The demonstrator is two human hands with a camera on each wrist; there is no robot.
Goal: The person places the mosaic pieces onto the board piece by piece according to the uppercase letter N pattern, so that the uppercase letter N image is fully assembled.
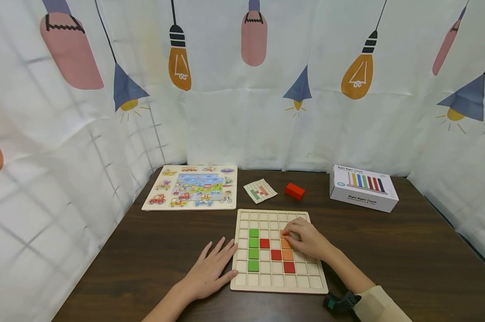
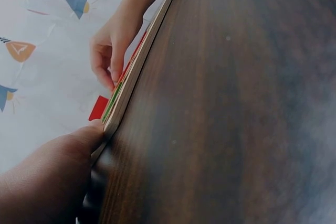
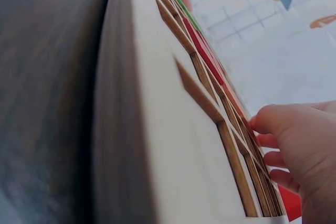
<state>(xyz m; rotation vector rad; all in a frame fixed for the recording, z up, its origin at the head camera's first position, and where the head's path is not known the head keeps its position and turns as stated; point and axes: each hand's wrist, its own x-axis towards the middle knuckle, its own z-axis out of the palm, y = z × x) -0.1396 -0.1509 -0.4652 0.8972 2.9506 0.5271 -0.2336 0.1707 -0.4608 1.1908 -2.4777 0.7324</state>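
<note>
A wooden grid board [image 1: 262,283] lies on the table, its square cells partly filled. Green tiles [image 1: 253,253] form a column on the left, three red tiles [image 1: 276,255] step down diagonally, and orange tiles [image 1: 288,255] line up to their right. At the top of that orange column my right hand [image 1: 306,237] pinches an orange tile [image 1: 282,233] at its cell, fingers curled and partly covering it. My left hand [image 1: 210,273] rests flat with fingers spread, its fingertips and thumb touching the board's left edge.
Behind the board lie a small pattern card [image 1: 260,191] and a red block [image 1: 295,191]. A picture puzzle board [image 1: 149,203] sits at the back left, a white box [image 1: 363,203] at the back right. A printed curtain [image 1: 242,129] hangs behind the table [image 1: 407,250].
</note>
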